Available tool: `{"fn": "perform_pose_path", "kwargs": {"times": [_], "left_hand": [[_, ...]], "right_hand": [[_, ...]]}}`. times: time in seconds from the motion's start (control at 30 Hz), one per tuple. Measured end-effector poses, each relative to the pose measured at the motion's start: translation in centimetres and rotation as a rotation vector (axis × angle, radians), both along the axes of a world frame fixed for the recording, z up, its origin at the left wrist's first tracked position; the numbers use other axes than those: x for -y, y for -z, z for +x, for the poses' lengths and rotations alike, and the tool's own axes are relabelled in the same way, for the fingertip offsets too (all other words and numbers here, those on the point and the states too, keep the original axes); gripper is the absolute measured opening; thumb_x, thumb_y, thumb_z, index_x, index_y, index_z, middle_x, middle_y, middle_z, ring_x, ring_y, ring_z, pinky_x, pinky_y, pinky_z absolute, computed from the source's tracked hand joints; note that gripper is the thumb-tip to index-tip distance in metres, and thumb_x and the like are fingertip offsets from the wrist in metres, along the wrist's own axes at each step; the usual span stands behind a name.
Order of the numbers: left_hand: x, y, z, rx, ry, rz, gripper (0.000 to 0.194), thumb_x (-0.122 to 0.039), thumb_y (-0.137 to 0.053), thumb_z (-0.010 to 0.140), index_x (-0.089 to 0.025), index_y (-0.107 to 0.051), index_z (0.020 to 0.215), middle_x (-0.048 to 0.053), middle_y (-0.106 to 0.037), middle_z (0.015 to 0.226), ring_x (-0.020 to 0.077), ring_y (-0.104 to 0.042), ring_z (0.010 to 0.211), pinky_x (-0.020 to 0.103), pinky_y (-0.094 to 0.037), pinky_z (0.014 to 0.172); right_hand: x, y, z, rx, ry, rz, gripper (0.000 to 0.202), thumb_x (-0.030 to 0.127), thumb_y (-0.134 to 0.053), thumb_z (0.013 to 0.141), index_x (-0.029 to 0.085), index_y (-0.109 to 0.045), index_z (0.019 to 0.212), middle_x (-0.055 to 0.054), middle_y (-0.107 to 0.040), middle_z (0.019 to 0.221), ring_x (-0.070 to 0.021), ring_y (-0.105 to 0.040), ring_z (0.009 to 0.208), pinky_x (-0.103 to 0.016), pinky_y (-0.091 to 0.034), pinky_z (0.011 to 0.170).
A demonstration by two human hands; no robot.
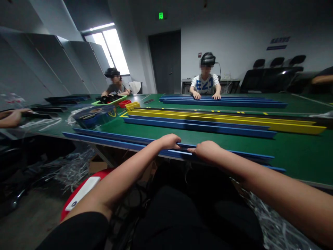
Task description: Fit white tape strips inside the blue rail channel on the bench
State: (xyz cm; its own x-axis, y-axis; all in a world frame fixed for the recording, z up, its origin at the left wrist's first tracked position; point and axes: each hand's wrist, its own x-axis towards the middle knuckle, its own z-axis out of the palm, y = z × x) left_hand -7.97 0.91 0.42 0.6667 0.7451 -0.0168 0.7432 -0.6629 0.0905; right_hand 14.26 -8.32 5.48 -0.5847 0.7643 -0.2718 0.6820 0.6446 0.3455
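Observation:
A long blue channel-shaped strip (pixel 104 140) lies along the near edge of the green table, its dark inner groove facing up. My left hand (pixel 169 141) is closed on its middle, thumb and fingers bent over the groove. Just to the right, my right hand (pixel 206 151) grips the same strip, with a fingertip reaching toward the left hand. Whether something thin is between the fingers is too small to tell. Beyond my hands rest another blue strip (pixel 234 129) and a yellow strip (pixel 286 125), both parallel to mine.
At left stands a round coil in clear wrap (pixel 95 116), near a yellow bin (pixel 132 105), a red bin (pixel 125 103) and a green-rimmed tray (pixel 119 101). Across the green table (pixel 307 156), a co-worker's hands touch more blue strips (pixel 223 103). Plastic scraps (pixel 75 170) litter the floor.

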Motion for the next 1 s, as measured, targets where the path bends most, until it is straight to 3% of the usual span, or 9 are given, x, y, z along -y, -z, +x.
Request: {"fn": "perform_pose_path", "kwargs": {"times": [0.17,0.37,0.53,0.67,0.77,0.9,1.0], "left_hand": [[-0.2,0.1,-3.0,0.023,-0.106,-0.035,0.036,-0.058,-0.06,0.074,-0.022,-0.064,0.073,-0.002,-0.059,0.064,0.0141,-0.047,0.058,0.028,-0.027,0.053],[-0.1,0.1,-2.7,0.023,-0.148,-0.051,0.035,-0.058,-0.061,0.07,-0.023,-0.063,0.072,-0.001,-0.058,0.064,0.0152,-0.047,0.058,0.029,-0.026,0.053],[-0.1,0.0,-2.7,0.028,-0.163,-0.055,0.034,-0.058,-0.062,0.069,-0.023,-0.063,0.071,-0.001,-0.058,0.064,0.0158,-0.048,0.06,0.029,-0.026,0.054],[-0.1,0.1,-2.8,0.036,-0.177,-0.05,0.035,-0.059,-0.063,0.068,-0.023,-0.062,0.07,-0.001,-0.058,0.064,0.0156,-0.048,0.059,0.029,-0.026,0.054],[-0.1,0.2,-2.7,0.038,-0.178,-0.043,0.035,-0.058,-0.063,0.069,-0.023,-0.061,0.069,-0.002,-0.057,0.062,0.0151,-0.047,0.058,0.03,-0.025,0.053],[0.0,0.0,-2.6,0.038,-0.179,-0.044,0.035,-0.058,-0.063,0.07,-0.024,-0.063,0.07,-0.002,-0.058,0.063,0.015,-0.047,0.058,0.03,-0.025,0.053],[-0.1,0.0,-2.6,0.039,-0.186,-0.063,0.035,-0.059,-0.063,0.07,-0.024,-0.065,0.075,-0.002,-0.06,0.065,0.0153,-0.048,0.059,0.029,-0.027,0.053]], "right_hand": [[-1.4,-1.0,-2.7,-0.013,-0.039,-0.085,0.053,0.027,-0.044,0.092,0.035,-0.048,0.143,-0.012,-0.073,0.098,-0.0229,-0.069,0.079,-0.03,-0.047,0.064],[-2.5,-3.7,0.5,-0.144,-0.039,-0.136,0.054,0.028,-0.045,0.09,0.03,-0.05,0.144,-0.009,-0.073,0.105,-0.0175,-0.065,0.076,-0.027,-0.042,0.066],[-2.7,-5.8,3.3,-0.141,-0.041,-0.151,0.047,0.037,-0.049,0.089,0.036,-0.058,0.135,-0.004,-0.073,0.101,-0.0162,-0.062,0.07,-0.028,-0.04,0.065],[-1.7,-4.7,5.0,-0.087,-0.089,-0.108,0.047,0.039,-0.036,0.096,0.033,-0.054,0.139,-0.007,-0.072,0.091,-0.0169,-0.06,0.063,-0.029,-0.037,0.059],[-1.0,-2.8,6.2,-0.028,-0.124,-0.067,0.049,0.029,-0.035,0.096,0.03,-0.05,0.142,-0.009,-0.071,0.085,-0.0177,-0.06,0.063,-0.028,-0.035,0.056],[-0.8,-0.6,7.1,0.047,-0.063,-0.05,0.056,0.016,-0.039,0.089,0.026,-0.048,0.144,-0.009,-0.071,0.085,-0.0188,-0.063,0.067,-0.028,-0.035,0.056],[-1.1,0.4,7.1,0.081,-0.029,-0.065,0.06,0.016,-0.039,0.088,0.028,-0.044,0.146,-0.009,-0.071,0.086,-0.0186,-0.063,0.066,-0.027,-0.035,0.055]]}}
